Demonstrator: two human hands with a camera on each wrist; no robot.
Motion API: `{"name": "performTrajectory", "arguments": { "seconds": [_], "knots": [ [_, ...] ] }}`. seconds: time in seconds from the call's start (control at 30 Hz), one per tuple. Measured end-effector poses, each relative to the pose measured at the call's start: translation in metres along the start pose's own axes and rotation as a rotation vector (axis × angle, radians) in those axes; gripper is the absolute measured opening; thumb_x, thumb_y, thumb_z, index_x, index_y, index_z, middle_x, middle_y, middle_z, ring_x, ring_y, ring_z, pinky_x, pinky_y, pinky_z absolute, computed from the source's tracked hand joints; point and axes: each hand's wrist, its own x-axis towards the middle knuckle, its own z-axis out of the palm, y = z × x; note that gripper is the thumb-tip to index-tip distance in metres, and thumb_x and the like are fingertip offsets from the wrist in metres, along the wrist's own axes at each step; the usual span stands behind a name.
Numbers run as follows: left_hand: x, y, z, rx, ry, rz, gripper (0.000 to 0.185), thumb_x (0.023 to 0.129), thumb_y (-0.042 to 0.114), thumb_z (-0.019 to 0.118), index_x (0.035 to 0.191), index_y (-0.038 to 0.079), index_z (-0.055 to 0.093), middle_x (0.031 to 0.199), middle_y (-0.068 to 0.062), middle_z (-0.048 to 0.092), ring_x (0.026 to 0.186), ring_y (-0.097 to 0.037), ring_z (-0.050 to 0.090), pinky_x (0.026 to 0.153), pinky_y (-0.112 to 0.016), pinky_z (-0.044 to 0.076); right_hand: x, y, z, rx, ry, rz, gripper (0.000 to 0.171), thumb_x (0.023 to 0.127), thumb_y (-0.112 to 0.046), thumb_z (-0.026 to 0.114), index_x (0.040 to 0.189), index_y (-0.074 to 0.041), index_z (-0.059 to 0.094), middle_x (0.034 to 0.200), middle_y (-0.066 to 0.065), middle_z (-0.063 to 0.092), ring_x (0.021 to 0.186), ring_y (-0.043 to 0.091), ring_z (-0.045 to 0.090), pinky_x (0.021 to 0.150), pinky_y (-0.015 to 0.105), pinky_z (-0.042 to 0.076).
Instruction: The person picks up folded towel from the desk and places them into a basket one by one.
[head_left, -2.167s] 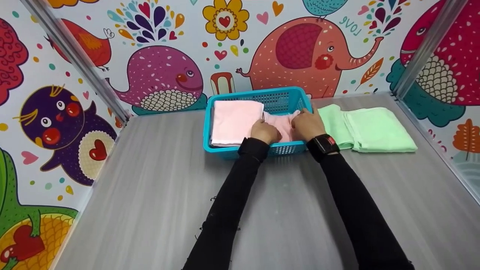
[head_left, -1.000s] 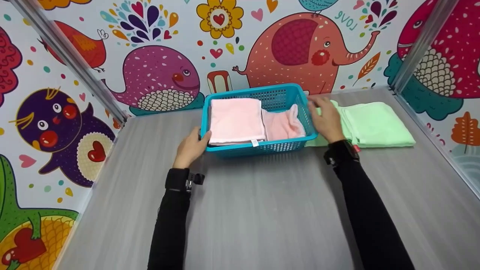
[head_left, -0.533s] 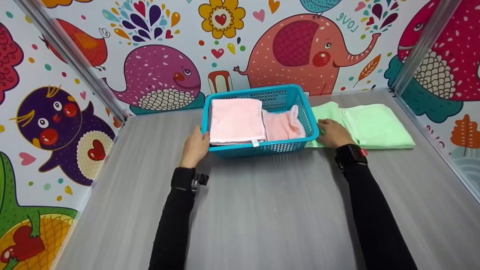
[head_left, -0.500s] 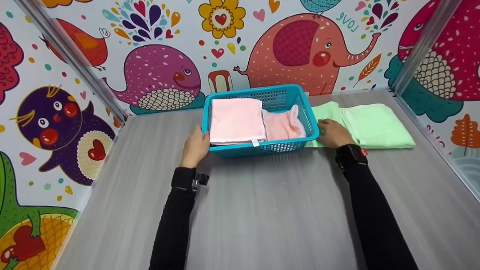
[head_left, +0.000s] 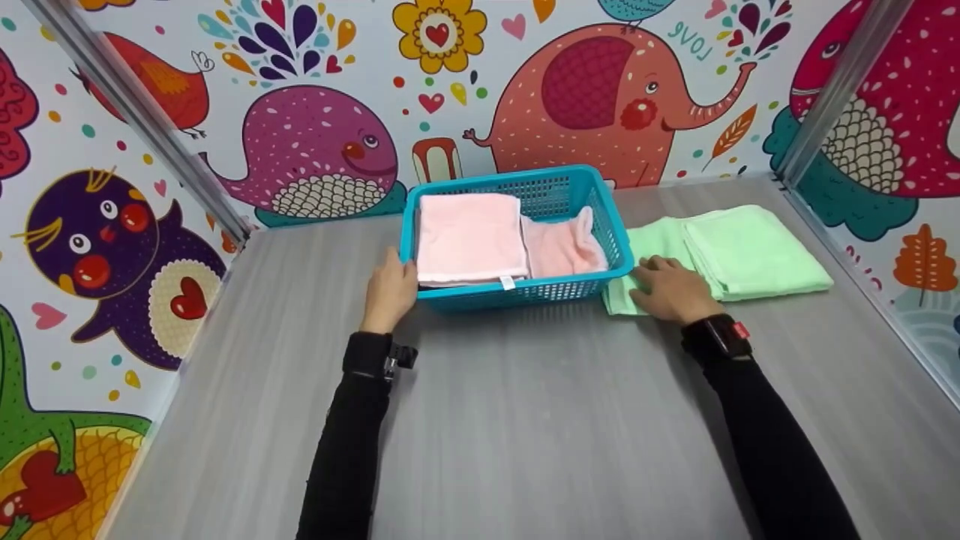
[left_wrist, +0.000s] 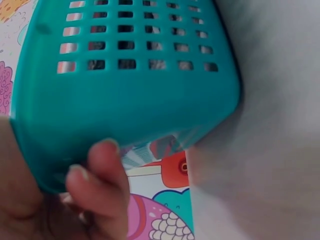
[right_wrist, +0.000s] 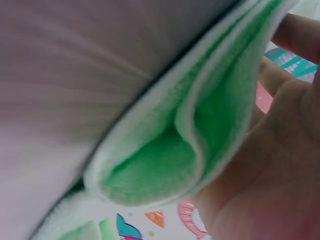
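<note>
A teal plastic basket (head_left: pixel 574 286) stands at the back of the grey table (head_left: pixel 525 420). It holds a folded light pink towel (head_left: pixel 469 236) and a crumpled pink cloth (head_left: pixel 562 251). My left hand (head_left: pixel 390 289) grips the basket's front left corner. In the left wrist view my curled fingers (left_wrist: pixel 97 192) sit against the basket's (left_wrist: pixel 125 100) wall. Right of the basket lie folded green towels (head_left: pixel 739 251). My right hand (head_left: pixel 667 289) rests on their near left corner with fingers spread. In the right wrist view the green towel's (right_wrist: pixel 165 165) edge bunches against my palm (right_wrist: pixel 265 195).
Cartoon animal walls (head_left: pixel 322 150) close in the table at the back and on both sides, with metal corner posts (head_left: pixel 832 97). The wide front half of the table lies bare between my two black sleeves (head_left: pixel 352 442).
Both hands left the pink cloth in the basket. The left went to the basket's front left corner. The right crossed to the green towel, whose near corner has slid toward me.
</note>
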Motion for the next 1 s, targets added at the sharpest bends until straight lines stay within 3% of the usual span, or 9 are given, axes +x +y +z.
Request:
{"name": "performTrajectory", "arguments": {
  "seconds": [0.17, 0.4, 0.67, 0.83, 1.0],
  "knots": [
    [0.002, 0.002, 0.001, -0.022, -0.004, 0.007, 0.038, 0.111, 0.021, 0.039, 0.133, -0.008, 0.048, 0.080, -0.006, 0.045, 0.068, -0.022, 0.048, 0.061, -0.034, 0.039, -0.027, -0.014, -0.008, -0.062, -0.041, -0.008, 0.055, 0.101, -0.034, 0.060, 0.150, -0.008, 0.054, 0.142, 0.026, 0.056, 0.126, 0.049, 0.051, 0.096, 0.067, 0.049],
    [0.000, 0.000, -0.002, -0.026, -0.008, -0.012, 0.035, 0.111, 0.020, 0.038, 0.131, -0.007, 0.047, 0.078, -0.005, 0.042, 0.065, -0.021, 0.046, 0.059, -0.033, 0.037, -0.057, -0.032, -0.022, -0.130, -0.119, -0.054, 0.052, 0.086, -0.043, 0.081, 0.129, -0.015, 0.074, 0.124, 0.019, 0.066, 0.111, 0.048, 0.060, 0.083, 0.069, 0.050],
    [0.001, -0.003, -0.002, -0.041, -0.020, -0.011, 0.036, 0.111, 0.021, 0.038, 0.132, -0.007, 0.047, 0.080, -0.005, 0.042, 0.068, -0.022, 0.047, 0.060, -0.034, 0.037, -0.060, -0.034, -0.025, -0.070, -0.121, -0.166, 0.052, 0.074, -0.036, 0.092, 0.118, -0.013, 0.080, 0.102, 0.009, 0.068, 0.094, 0.035, 0.066, 0.071, 0.049, 0.056],
    [0.001, -0.004, -0.002, -0.037, -0.023, -0.027, 0.034, 0.111, 0.022, 0.038, 0.130, -0.006, 0.047, 0.083, -0.006, 0.042, 0.072, -0.024, 0.048, 0.063, -0.035, 0.038, -0.063, -0.049, -0.022, -0.005, -0.132, -0.215, 0.049, 0.069, -0.031, 0.095, 0.112, -0.012, 0.081, 0.094, 0.002, 0.068, 0.081, 0.017, 0.060, 0.066, 0.037, 0.050],
    [0.001, -0.002, -0.001, -0.029, -0.019, -0.027, 0.041, 0.111, 0.023, 0.038, 0.139, -0.007, 0.044, 0.086, -0.010, 0.049, 0.073, -0.025, 0.051, 0.063, -0.035, 0.040, -0.067, -0.066, -0.018, 0.049, -0.103, -0.269, 0.044, 0.066, -0.023, 0.096, 0.106, -0.011, 0.083, 0.089, -0.001, 0.070, 0.078, 0.012, 0.060, 0.066, 0.030, 0.049]
  ]
}}
